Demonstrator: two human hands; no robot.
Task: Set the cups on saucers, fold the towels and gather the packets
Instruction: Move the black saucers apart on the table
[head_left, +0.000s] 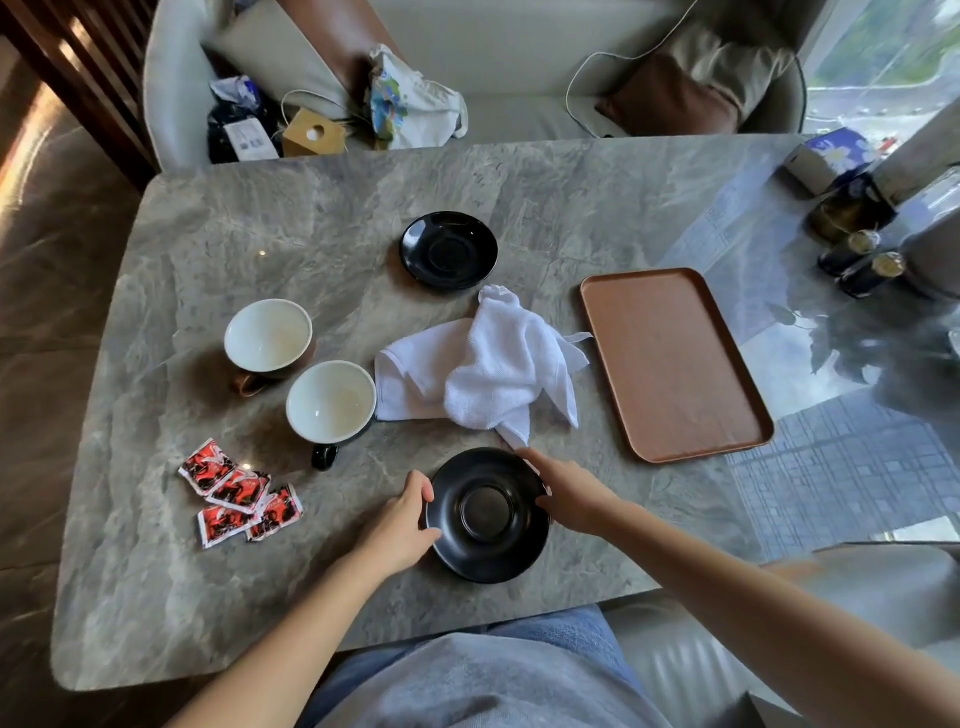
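Nearest the camera, a round black saucer (487, 514) with a matte glaze and a shallow central well sits on the grey veined stone table (218, 597), close to its near edge. Both bare hands frame it: the left hand (400, 525) curls against the left rim, thumb and fingers touching the edge, while the right hand (569, 493) rests at the upper right rim with its fingers extended toward the towel; neither hand is closed around the saucer, and whether it is lifted off the stone cannot be told. Both forearms reach in from below, bare to the elbow. Just beyond the saucer lies a crumpled white terry towel (488, 374), soft and looped in texture, bunched into a peak with corners splayed outward. Left of it stand two glossy ceramic cups with pale interiors: the nearer cup (331, 401) has a dark outside and a dark handle pointing toward the camera, the farther cup (268, 336) a brown outside and handle. Four small red, black and white packets (241, 493) lie overlapping near the left side. A second black saucer (448, 250) sits farther back, shiny and empty. To the right rests a rectangular brown wooden tray (675, 364) with rounded corners and a low raised lip.
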